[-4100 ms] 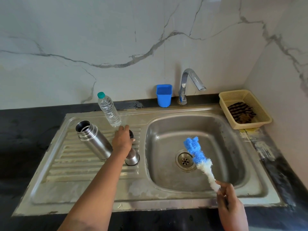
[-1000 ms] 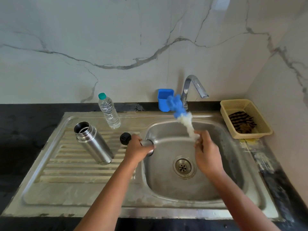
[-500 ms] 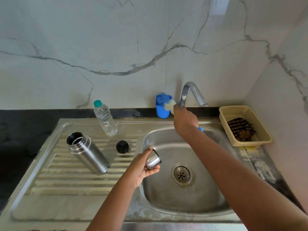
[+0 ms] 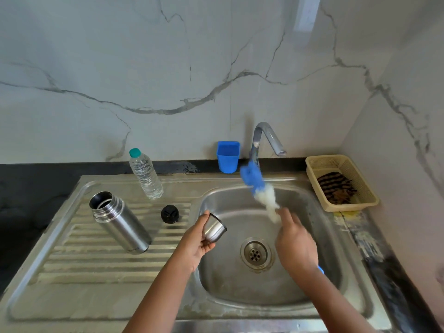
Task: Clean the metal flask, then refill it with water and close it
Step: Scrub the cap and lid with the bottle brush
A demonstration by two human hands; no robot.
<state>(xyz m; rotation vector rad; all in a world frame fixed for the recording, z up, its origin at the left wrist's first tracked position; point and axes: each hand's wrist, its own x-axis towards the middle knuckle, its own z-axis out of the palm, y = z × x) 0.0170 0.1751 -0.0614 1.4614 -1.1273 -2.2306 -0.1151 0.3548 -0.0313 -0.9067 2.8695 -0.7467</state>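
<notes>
Brush [image 4: 258,191] back from tap, blurred | handle hidden by right hand [image 4: 296,243]

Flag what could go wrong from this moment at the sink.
1. The open metal flask stands on the ridged drainboard near the left hand; an elbow nudge might tip it.
2. The left hand holds the steel cup tilted over the basin by a few fingers; scrubbing with the brush in the right hand could knock it loose.
3. The black stopper lies loose and may roll.

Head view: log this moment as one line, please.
left hand: holds steel cup over sink | right hand: grips bottle brush | flask: open, on drainboard | tap: no water visible
</notes>
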